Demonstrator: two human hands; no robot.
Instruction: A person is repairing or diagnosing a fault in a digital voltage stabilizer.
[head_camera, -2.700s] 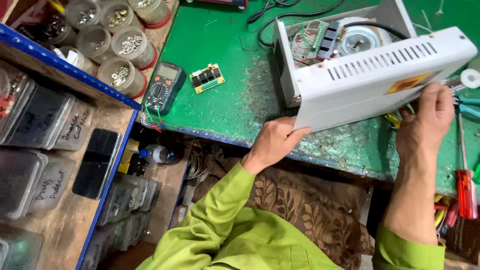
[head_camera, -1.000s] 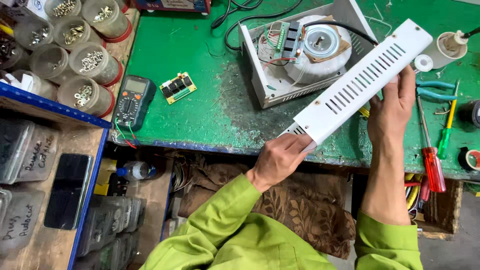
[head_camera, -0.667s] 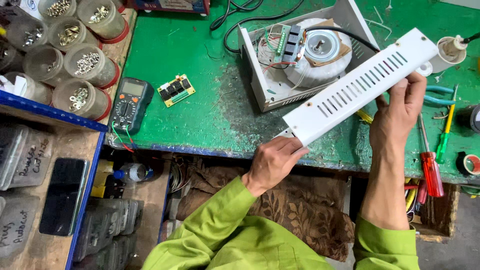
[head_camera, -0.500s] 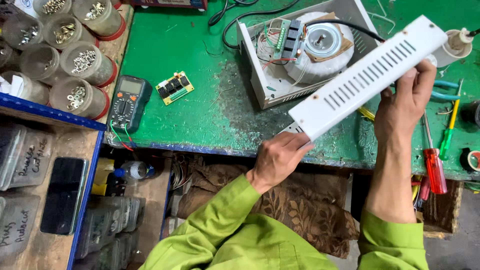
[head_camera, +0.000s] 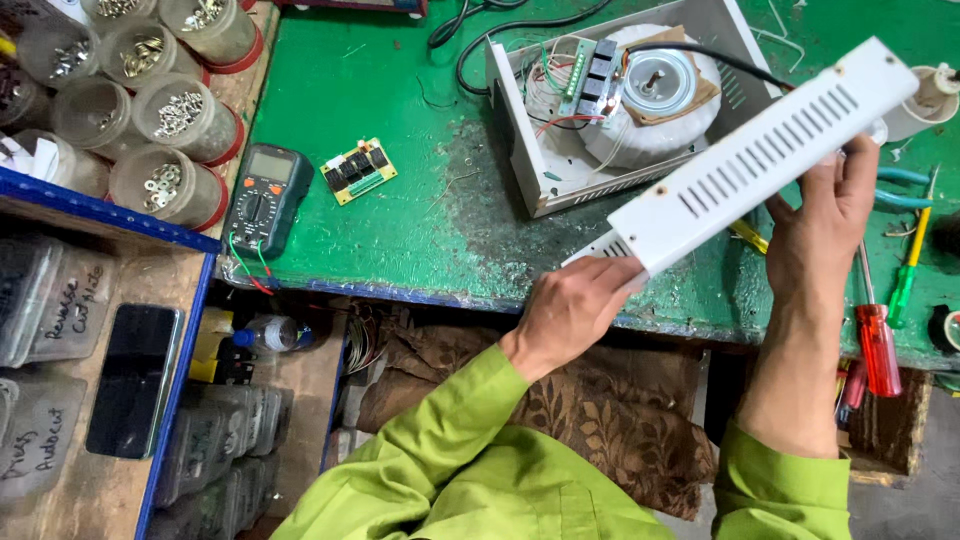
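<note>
I hold a white slotted metal cover (head_camera: 760, 155) in both hands, tilted above the green bench (head_camera: 400, 230). My left hand (head_camera: 570, 305) grips its lower left corner near the bench's front edge. My right hand (head_camera: 825, 225) grips its underside towards the upper right end. Behind the cover sits an open white metal case (head_camera: 530, 160) with a round white transformer (head_camera: 655, 95), a relay board and coloured wires inside.
A multimeter (head_camera: 262, 200) and a small green circuit board (head_camera: 357, 170) lie to the left. Several tubs of screws and washers (head_camera: 165, 175) stand at the far left. A red-handled screwdriver (head_camera: 877, 345), a green-handled one (head_camera: 905, 285) and pliers lie to the right.
The cover has been lifted off the open case and swung to the right, so its slotted side faces up. Both hands have kept hold of it throughout.
</note>
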